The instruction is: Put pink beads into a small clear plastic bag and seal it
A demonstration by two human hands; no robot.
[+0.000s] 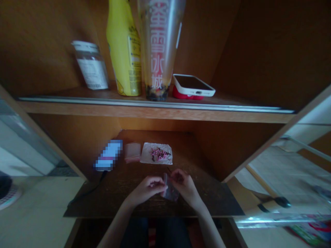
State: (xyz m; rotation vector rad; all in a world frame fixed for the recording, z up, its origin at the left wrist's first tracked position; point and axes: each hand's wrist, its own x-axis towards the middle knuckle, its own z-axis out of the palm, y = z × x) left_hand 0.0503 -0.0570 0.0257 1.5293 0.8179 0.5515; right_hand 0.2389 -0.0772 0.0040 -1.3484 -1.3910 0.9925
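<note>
A small clear plastic bag is held low over the wooden desk by both hands. My left hand pinches the bag's left edge between thumb and fingers. On the other side, my right hand is closed at the bag's upper right, and a thin dark piece sticks up by its fingertips. Whether that piece is in the fingers or behind them I cannot tell. Beyond the hands, small pink beaded pieces with dark parts lie on a white sheet. Left of the sheet sits a stack of pinkish flat packets.
A lit phone with a cable lies at the desk's left. On the shelf above stand a white-lidded jar, a yellow bottle, a tall plastic cup and a white-cased phone resting on something red.
</note>
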